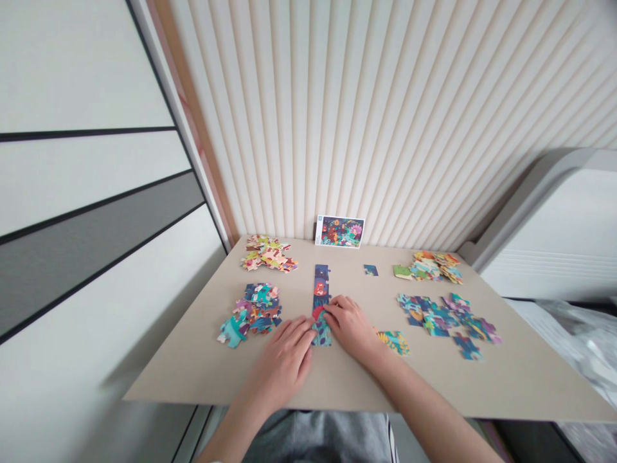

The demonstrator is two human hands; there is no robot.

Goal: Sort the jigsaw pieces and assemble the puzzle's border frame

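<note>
A narrow upright strip of joined jigsaw puzzle pieces (321,287), mostly dark blue with a red figure, lies on the table in front of me. At its lower end is a teal and red puzzle piece (321,332). My left hand (289,354) rests along the strip's left edge, fingers stretched out with their tips touching it. From the right, my right hand (351,325) has bent fingers closed against the same lower piece, covering part of its edge. A yellow and teal piece (396,342) lies beside my right wrist, partly hidden by it.
Loose pieces lie in piles on the table (193,379): a pale pile (268,254), a blue-purple pile (255,312), an orange-green pile (431,266) and a spread-out blue group (438,316). A single blue piece (371,270) lies apart. A picture card (340,231) leans against the ribbed wall.
</note>
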